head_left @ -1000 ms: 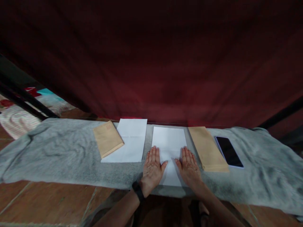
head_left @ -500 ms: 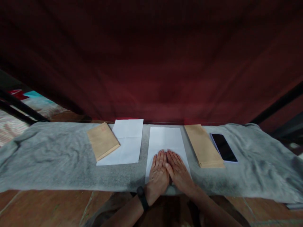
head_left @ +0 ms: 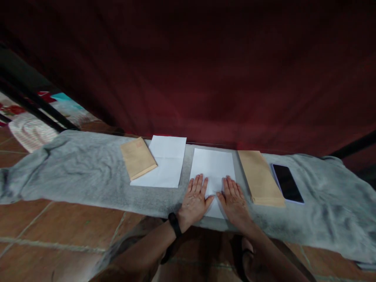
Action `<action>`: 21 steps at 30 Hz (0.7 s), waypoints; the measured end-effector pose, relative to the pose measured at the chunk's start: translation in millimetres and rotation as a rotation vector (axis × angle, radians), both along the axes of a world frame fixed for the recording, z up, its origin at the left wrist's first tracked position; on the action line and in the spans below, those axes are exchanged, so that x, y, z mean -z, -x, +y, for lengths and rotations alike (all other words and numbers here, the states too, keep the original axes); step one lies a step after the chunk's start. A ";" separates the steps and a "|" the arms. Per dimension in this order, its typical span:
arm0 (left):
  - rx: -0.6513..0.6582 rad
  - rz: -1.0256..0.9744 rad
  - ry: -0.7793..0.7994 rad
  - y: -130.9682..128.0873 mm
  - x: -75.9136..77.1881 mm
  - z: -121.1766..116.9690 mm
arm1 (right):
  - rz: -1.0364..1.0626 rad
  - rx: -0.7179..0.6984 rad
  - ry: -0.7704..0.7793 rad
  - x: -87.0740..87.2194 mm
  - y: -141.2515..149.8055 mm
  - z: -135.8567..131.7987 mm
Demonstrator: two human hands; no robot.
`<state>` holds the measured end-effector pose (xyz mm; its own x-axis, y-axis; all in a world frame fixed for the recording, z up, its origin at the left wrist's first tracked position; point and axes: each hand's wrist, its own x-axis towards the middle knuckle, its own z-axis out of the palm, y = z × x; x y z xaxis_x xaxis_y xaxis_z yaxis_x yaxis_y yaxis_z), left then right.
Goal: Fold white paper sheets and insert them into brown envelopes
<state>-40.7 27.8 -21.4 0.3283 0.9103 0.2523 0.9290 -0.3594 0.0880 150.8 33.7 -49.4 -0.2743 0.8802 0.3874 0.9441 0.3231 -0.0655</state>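
Observation:
Flat on the white sheet of paper in front of me rest both palms. My left hand covers the sheet's left side, fingers stretched forward and thumb pointing inward. My right hand lies over its right side, fingers likewise extended. Bare paper shows between the two hands, and part of the sheet is hidden under them. To the left is another white sheet with a crease across it, partly covered by a brown envelope. Right of my right hand lies a stack of brown envelopes.
A phone with a dark screen lies beside the right envelopes. Grey cloth covers the narrow bench. Behind it hangs a dark red curtain. Black bars stand at the left, above a tiled floor.
My hands, side by side and touching at the middle of the sheet before, have slid apart toward its two sides. The view has tilted and shifted slightly.

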 end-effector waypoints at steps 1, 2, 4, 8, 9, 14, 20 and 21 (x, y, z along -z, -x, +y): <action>0.001 0.000 0.006 0.3 -0.1 -0.3 | -0.002 0.009 -0.004 0.6 -1.1 0.1; -0.001 -0.001 0.012 0.3 -0.1 -0.6 | -0.002 0.020 -0.008 1.2 -2.1 0.0; -0.010 -0.001 0.020 -0.7 0.1 -1.2 | 0.004 0.050 -0.017 1.9 -3.8 -0.3; -0.018 0.002 0.036 -3.4 -0.9 -1.9 | 0.027 0.048 -0.003 -1.2 -2.8 -2.3; -0.017 0.004 0.041 -3.7 -1.7 -1.9 | 0.037 0.016 0.013 -2.9 -0.8 -3.4; 0.017 0.032 0.076 -3.1 -5.5 -2.2 | 0.071 -0.226 0.106 -9.5 15.5 -12.6; 0.029 0.059 0.085 -2.7 -2.3 -2.4 | 0.037 -0.252 0.071 -6.3 16.9 -14.8; 0.031 0.059 0.082 -2.7 -1.5 -2.3 | 0.031 -0.248 0.063 -5.9 15.7 -14.1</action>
